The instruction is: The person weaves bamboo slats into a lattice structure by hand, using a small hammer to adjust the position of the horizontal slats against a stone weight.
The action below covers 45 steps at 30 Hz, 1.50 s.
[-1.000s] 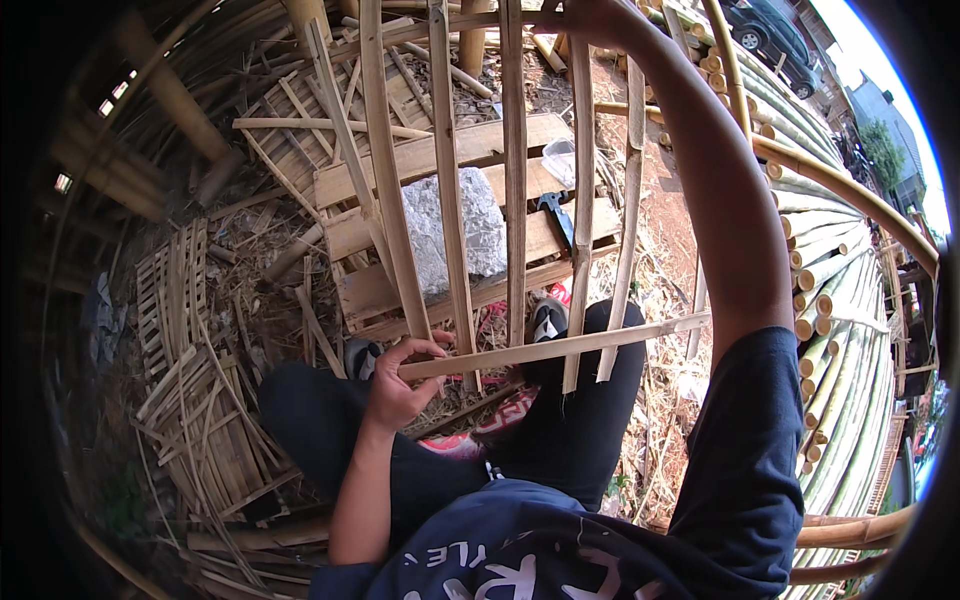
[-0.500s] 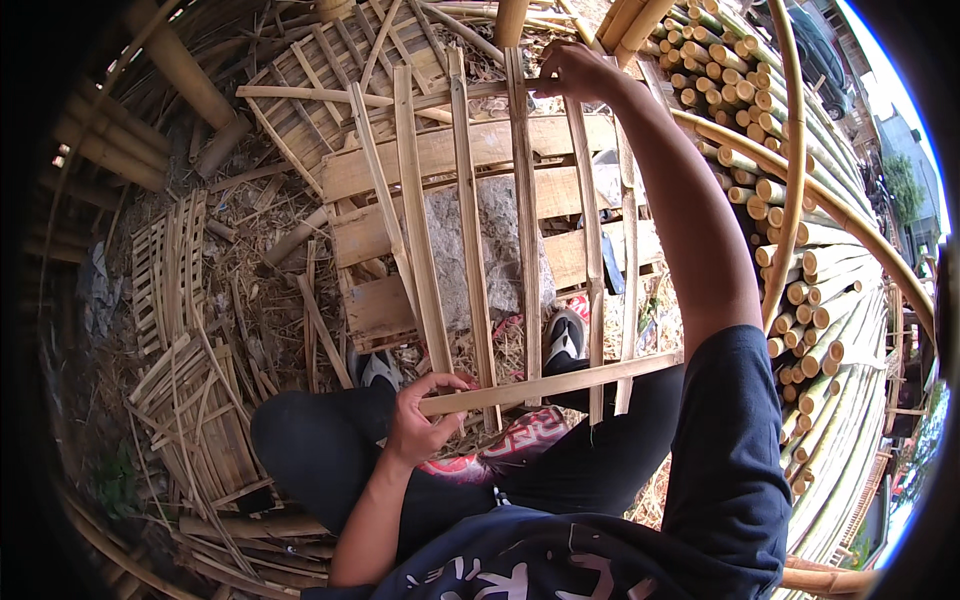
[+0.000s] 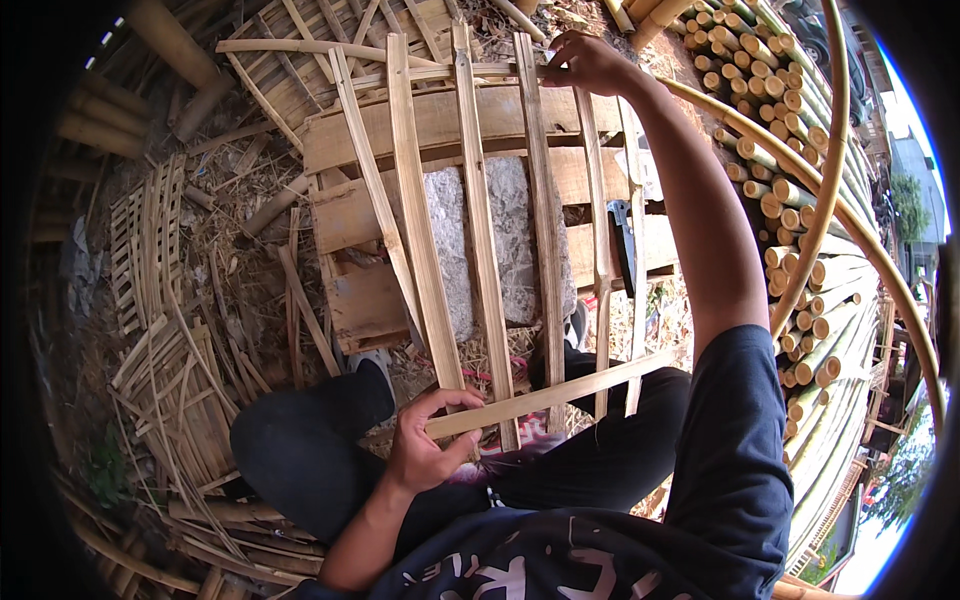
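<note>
Person sits on the ground, legs in dark trousers (image 3: 300, 450) out front, working a bamboo lattice (image 3: 480, 230) of flat split slats held upright over the knees. Left hand (image 3: 425, 450) is low near the lap, fingers curled and closed around the near end of the bottom cross slat (image 3: 555, 392), thumb on top; that slat runs up to the right across the lower ends of the uprights. Right hand (image 3: 590, 62) is stretched far out at the top of the lattice, fingers pinched closed on the top cross slat (image 3: 440, 72) where it meets the upright slats. About six uprights show, fanned slightly, the leftmost ones leaning left.

Under the lattice lies a wooden pallet (image 3: 420, 130) of pale planks, with a grey stone block (image 3: 500, 240) on it, seen between the slats. A dark-bladed knife (image 3: 623, 240) lies on the pallet planks right of the block, apart from both hands.

No real containers in view. At right a stack of cut bamboo poles (image 3: 790, 200) shows round ends, with long curved bamboo strips (image 3: 830, 180) arching over it. At left, finished lattice panels (image 3: 150, 240) and loose bamboo offcuts (image 3: 190, 400) lie on straw-littered ground, well apart from the hands.
</note>
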Each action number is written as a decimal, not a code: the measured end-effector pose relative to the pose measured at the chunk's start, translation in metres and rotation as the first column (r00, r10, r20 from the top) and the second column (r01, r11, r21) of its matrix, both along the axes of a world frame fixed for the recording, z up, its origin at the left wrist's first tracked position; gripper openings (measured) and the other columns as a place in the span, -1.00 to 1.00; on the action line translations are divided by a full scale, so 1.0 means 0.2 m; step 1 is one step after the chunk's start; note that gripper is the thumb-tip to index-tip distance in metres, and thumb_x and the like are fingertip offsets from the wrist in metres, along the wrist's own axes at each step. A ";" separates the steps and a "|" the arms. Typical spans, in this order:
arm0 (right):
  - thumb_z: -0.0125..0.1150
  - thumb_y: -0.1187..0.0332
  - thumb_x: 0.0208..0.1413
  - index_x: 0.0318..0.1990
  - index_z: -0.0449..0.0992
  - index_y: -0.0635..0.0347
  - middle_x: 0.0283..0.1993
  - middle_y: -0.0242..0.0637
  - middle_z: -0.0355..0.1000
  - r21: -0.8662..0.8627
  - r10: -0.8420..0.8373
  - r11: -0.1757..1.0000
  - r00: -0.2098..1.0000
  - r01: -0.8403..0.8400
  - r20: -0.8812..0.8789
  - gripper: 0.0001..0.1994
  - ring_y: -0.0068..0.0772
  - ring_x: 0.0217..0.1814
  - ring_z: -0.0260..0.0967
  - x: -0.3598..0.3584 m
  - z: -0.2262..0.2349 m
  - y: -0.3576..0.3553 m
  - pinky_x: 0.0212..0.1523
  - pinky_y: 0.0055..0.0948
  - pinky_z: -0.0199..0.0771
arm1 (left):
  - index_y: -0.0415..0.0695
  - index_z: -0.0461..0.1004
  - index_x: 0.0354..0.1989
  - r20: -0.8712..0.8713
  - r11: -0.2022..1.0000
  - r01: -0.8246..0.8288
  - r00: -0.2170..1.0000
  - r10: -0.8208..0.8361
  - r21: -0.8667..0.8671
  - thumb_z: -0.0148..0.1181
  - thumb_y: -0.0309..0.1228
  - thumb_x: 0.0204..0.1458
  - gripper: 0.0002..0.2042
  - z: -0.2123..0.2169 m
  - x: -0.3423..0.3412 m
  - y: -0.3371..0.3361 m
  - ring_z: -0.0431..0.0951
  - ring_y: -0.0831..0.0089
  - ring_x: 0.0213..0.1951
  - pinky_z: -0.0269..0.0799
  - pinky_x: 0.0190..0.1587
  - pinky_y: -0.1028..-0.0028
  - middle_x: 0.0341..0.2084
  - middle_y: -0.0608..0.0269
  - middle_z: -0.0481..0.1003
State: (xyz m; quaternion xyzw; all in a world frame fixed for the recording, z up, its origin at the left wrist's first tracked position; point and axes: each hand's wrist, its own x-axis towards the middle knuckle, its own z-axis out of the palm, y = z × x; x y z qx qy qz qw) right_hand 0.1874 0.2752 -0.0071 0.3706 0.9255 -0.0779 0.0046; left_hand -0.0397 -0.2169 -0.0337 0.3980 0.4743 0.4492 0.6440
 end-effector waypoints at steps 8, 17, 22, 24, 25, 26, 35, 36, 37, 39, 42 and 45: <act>0.46 -0.01 -0.02 -0.30 0.71 0.06 -0.20 -0.25 0.53 0.109 -0.001 0.994 0.988 0.018 -0.152 -0.67 -0.19 -0.10 0.49 0.02 -0.04 -0.02 -0.02 -0.15 0.48 | -0.27 0.50 -0.16 -0.056 1.000 -0.006 0.998 0.007 0.023 0.30 -0.67 -0.14 -0.70 0.00 0.01 0.01 0.54 0.45 -0.05 0.41 0.08 0.44 -0.13 0.09 0.55; 0.43 -0.05 0.00 -0.14 0.68 0.02 0.00 -0.16 0.49 0.184 -0.001 0.982 0.977 0.040 -0.211 -0.60 -0.09 0.06 0.45 0.05 -0.03 -0.09 0.14 -0.12 0.43 | -0.28 0.51 -0.18 -0.001 0.999 -0.032 0.999 0.032 -0.037 0.32 -0.64 -0.16 -0.71 0.01 0.01 0.02 0.56 0.47 -0.11 0.43 0.05 0.45 -0.16 0.12 0.57; 0.41 -0.15 -0.03 0.27 0.40 -0.15 0.46 -0.02 0.07 0.214 -0.177 0.949 0.953 0.231 -0.245 -0.29 0.09 0.47 0.09 0.09 0.05 -0.25 0.39 -0.04 0.22 | -0.27 0.52 -0.19 -0.017 0.999 -0.039 0.999 0.039 0.017 0.34 -0.63 -0.18 -0.69 0.02 0.02 0.02 0.54 0.48 -0.09 0.41 0.08 0.44 -0.19 0.15 0.57; 0.40 -0.13 0.00 0.37 0.27 -0.19 0.52 -0.04 -0.07 0.311 -0.106 0.929 0.949 0.201 -0.296 -0.22 0.14 0.49 0.03 0.10 0.15 -0.39 0.41 0.03 0.20 | -0.27 0.52 -0.18 -0.011 0.999 -0.033 0.999 0.033 0.023 0.34 -0.63 -0.18 -0.69 0.00 0.02 0.01 0.54 0.48 -0.08 0.41 0.09 0.44 -0.19 0.16 0.57; 0.40 -0.11 0.00 0.38 0.26 -0.19 0.52 -0.04 -0.07 0.319 -0.106 0.923 0.939 0.216 -0.328 -0.22 0.14 0.49 0.04 0.12 0.22 -0.49 0.40 0.04 0.20 | -0.27 0.52 -0.17 0.000 0.999 -0.028 1.000 0.028 0.021 0.34 -0.63 -0.18 -0.68 -0.01 0.02 0.02 0.53 0.49 -0.08 0.40 0.09 0.45 -0.20 0.17 0.57; 0.40 -0.09 0.01 0.38 0.25 -0.18 0.52 -0.04 -0.06 0.321 -0.101 0.919 0.925 0.228 -0.367 -0.22 0.14 0.49 0.04 0.11 0.27 -0.60 0.40 0.05 0.20 | -0.27 0.52 -0.17 -0.007 0.999 -0.028 1.000 0.028 0.036 0.34 -0.63 -0.18 -0.68 0.00 0.02 0.02 0.53 0.49 -0.08 0.40 0.09 0.45 -0.20 0.17 0.57; 0.36 0.16 0.05 0.09 0.50 0.14 0.14 -0.13 0.44 0.013 0.128 0.991 0.937 -0.131 -0.326 -0.53 0.01 0.13 0.43 0.05 0.54 -1.72 0.12 -0.13 0.48 | -0.23 0.51 -0.14 0.036 0.999 -0.036 0.999 0.037 -0.018 0.32 -0.69 -0.16 -0.66 -0.07 0.00 -0.01 0.50 0.60 -0.19 0.48 -0.06 0.55 -0.26 0.32 0.51; 0.36 0.18 0.04 0.07 0.51 0.15 0.11 -0.13 0.46 -0.008 0.137 0.989 0.938 -0.147 -0.318 -0.55 0.01 0.11 0.44 0.04 0.53 -1.80 0.09 -0.13 0.49 | -0.22 0.51 -0.15 0.029 1.000 -0.029 0.999 0.029 0.005 0.32 -0.69 -0.16 -0.66 -0.08 0.00 0.00 0.49 0.61 -0.20 0.49 -0.07 0.54 -0.27 0.33 0.51; 0.36 0.18 0.04 0.05 0.52 0.15 -0.01 -0.14 0.50 -0.013 0.125 0.991 0.941 -0.136 -0.315 -0.56 -0.01 0.05 0.47 0.03 0.50 -1.87 0.05 -0.14 0.51 | -0.21 0.50 -0.14 -0.043 1.000 -0.012 0.999 0.014 0.027 0.30 -0.71 -0.15 -0.66 -0.04 0.01 0.00 0.50 0.60 -0.22 0.52 -0.11 0.53 -0.28 0.35 0.50; 0.37 0.14 0.02 0.05 0.53 0.15 -0.04 -0.13 0.50 -0.074 0.113 0.988 0.957 -0.137 -0.268 -0.54 -0.03 0.04 0.47 0.00 0.45 -1.93 0.05 -0.14 0.51 | -0.21 0.50 -0.13 -0.013 1.000 -0.015 1.000 0.015 0.000 0.29 -0.73 -0.15 -0.65 -0.01 0.01 0.01 0.51 0.58 -0.21 0.53 -0.13 0.53 -0.28 0.34 0.51; 0.38 0.13 0.01 0.03 0.56 0.14 -0.06 -0.15 0.51 -0.037 0.119 0.991 0.962 -0.132 -0.245 -0.55 -0.08 0.04 0.47 -0.03 0.30 -1.98 0.03 -0.18 0.51 | -0.22 0.47 -0.09 0.052 1.000 -0.001 0.999 0.002 -0.028 0.27 -0.75 -0.12 -0.63 -0.03 0.02 0.03 0.57 0.49 -0.15 0.54 -0.15 0.52 -0.23 0.27 0.54; 0.37 0.10 -0.03 -0.08 0.58 0.07 -0.18 -0.28 0.48 0.150 0.190 0.977 0.929 -0.148 -0.316 -0.61 -0.21 -0.01 0.45 -0.07 0.16 -2.02 -0.09 -0.27 0.49 | -0.27 0.43 -0.04 0.071 0.994 0.037 0.997 -0.029 -0.106 0.25 -0.75 -0.07 -0.63 -0.03 -0.01 0.04 0.65 0.30 -0.13 0.59 -0.05 0.41 -0.15 0.10 0.56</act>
